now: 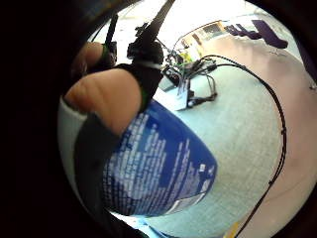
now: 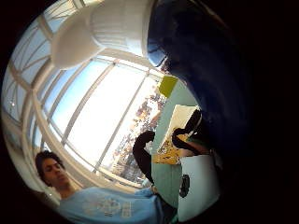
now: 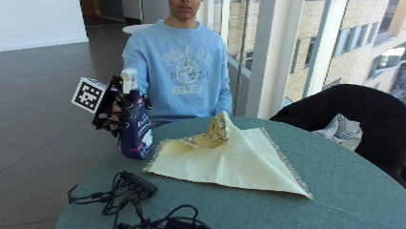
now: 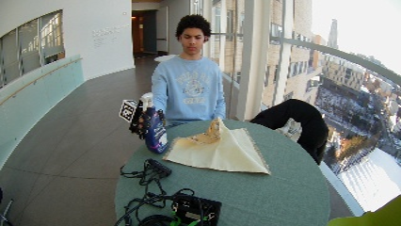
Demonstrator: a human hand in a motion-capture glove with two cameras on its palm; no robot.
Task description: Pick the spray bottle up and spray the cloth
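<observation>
A dark blue spray bottle with a white nozzle stands at the table's edge in the outside view, its base at or just above the tabletop. My gloved right hand grips its body from the side, fingers curled round it. The bottle's blue label fills the little finger side palm view, and its white nozzle shows in the thumb side palm view. A pale yellow cloth lies spread on the table beside the bottle, with one corner bunched up into a peak. In the wide outside view the bottle stands left of the cloth.
The round table has a teal covering. A black cable bundle and adapter lie near its front edge. A black box with cables sits at the front. A chair draped with a dark jacket stands at the right.
</observation>
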